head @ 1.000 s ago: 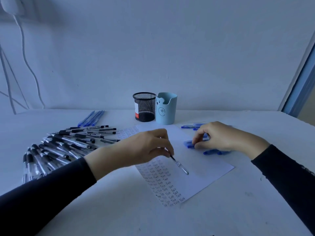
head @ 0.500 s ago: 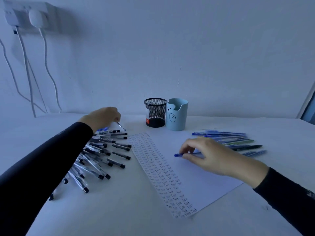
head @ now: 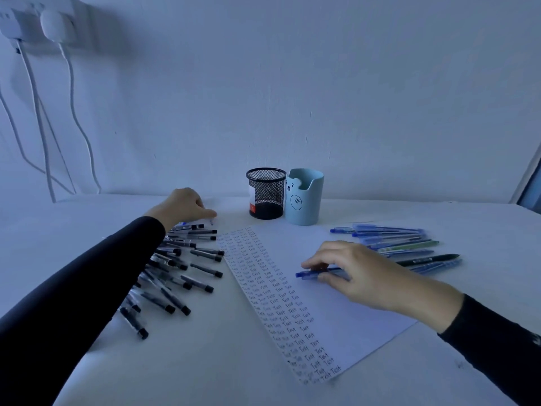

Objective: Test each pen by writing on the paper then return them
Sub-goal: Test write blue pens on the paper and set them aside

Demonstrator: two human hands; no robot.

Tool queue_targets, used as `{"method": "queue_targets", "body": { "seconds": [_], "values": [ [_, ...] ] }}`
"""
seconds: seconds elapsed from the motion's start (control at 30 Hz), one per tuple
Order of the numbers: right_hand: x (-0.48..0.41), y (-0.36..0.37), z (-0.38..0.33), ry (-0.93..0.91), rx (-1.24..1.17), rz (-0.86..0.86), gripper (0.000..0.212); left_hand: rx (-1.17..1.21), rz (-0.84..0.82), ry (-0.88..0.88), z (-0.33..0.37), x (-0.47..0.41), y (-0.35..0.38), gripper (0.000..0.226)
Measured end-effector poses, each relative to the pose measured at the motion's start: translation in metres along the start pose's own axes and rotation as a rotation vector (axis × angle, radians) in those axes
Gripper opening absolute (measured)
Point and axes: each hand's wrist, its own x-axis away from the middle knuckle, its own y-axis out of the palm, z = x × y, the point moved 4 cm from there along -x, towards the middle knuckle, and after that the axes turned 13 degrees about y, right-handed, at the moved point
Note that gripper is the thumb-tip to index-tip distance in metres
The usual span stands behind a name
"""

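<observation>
Head view: the paper (head: 351, 323) carries columns of "Test" along its left strip, so many pens seem done, likely the black-capped pens (head: 187, 259) fanned at left. The right hand (head: 360, 273) pinches a blue pen (head: 307, 273) lying on the paper; the blue pens (head: 395, 238) beside it probably remain. The left hand (head: 184, 205) is at the pile's far end, its grip unclear.

Left arm (head: 87, 276) stretched out past the far left corner of the paper (head: 336, 320), left hand (head: 186, 205) knuckles up, fingers curled down, perhaps pinching something, right hand (head: 360, 273) palm down over the paper's middle, fingertips pinching a blue pen (head: 307, 273)
</observation>
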Motion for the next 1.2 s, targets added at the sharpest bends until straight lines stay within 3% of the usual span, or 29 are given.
{"method": "queue_targets", "body": {
  "seconds": [0.2, 0.37, 0.5, 0.67, 0.93, 1.0, 1.13, 1.2],
  "values": [
    [0.003, -0.005, -0.004, -0.036, -0.114, 0.055, 0.019, -0.083, 0.029, -0.062, -0.015, 0.007, -0.011, 0.032],
    [0.004, -0.010, -0.005, -0.012, -0.130, 0.142, 0.020, 0.121, 0.050, -0.125, -0.032, 0.016, -0.012, 0.022],
    [0.002, -0.010, 0.000, 0.040, -0.186, 0.182, 0.018, 0.125, 0.043, -0.167, -0.036, 0.023, -0.017, 0.020],
    [0.001, -0.012, -0.004, 0.086, -0.321, 0.159, 0.008, 0.126, 0.061, -0.200, -0.037, 0.029, -0.018, 0.026],
    [0.006, -0.018, -0.016, 0.151, -0.504, 0.081, 0.013, 0.155, 0.122, -0.157, -0.025, 0.030, -0.014, 0.015],
    [0.006, -0.020, -0.016, 0.177, -0.574, 0.088, 0.019, 0.146, 0.133, -0.179, -0.029, 0.028, -0.015, 0.017],
    [0.006, -0.024, -0.013, 0.288, -0.684, 0.109, 0.073, 0.114, 0.101, -0.167, -0.030, 0.026, -0.014, 0.015],
    [0.007, -0.027, -0.015, 0.320, -0.778, 0.080, 0.075, 0.113, 0.086, -0.157, -0.030, 0.026, -0.013, 0.015]
  ]
}}
